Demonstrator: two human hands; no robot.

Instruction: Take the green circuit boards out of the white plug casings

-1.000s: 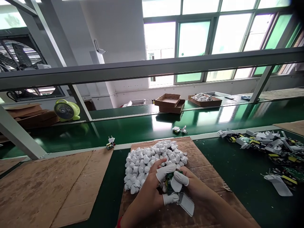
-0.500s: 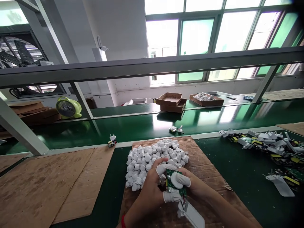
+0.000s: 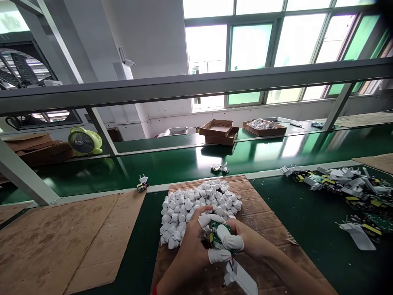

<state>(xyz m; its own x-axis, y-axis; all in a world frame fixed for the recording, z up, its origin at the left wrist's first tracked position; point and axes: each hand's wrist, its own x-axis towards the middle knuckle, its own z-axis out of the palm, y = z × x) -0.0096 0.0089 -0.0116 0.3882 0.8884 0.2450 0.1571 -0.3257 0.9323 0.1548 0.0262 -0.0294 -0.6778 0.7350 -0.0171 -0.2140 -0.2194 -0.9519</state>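
Left hand: the left hand wraps the near-left edge of the circuit board, with a white finger cot on one finger and a red wristband at the wrist.

Right hand: the right hand presses on the board from the right, its white-cotted fingers lying across the board's face.

Grip: both hands are together, clamped on the board from either side.

Circuit board: the green circuit board sits between the hands, above the near part of the cardboard mat, with a white plastic casing hanging from its near edge.

Pile: white plastic pieces lie heaped on the cardboard mat, just far-left of the hands and touching them.

Right: loose boards and casings lie scattered on the green conveyor belt.

Far: two small plug boards rest along the belt's far edge. Beyond them are brown trays and a yellow-green fan.

Left: a cardboard sheet lies on the belt.
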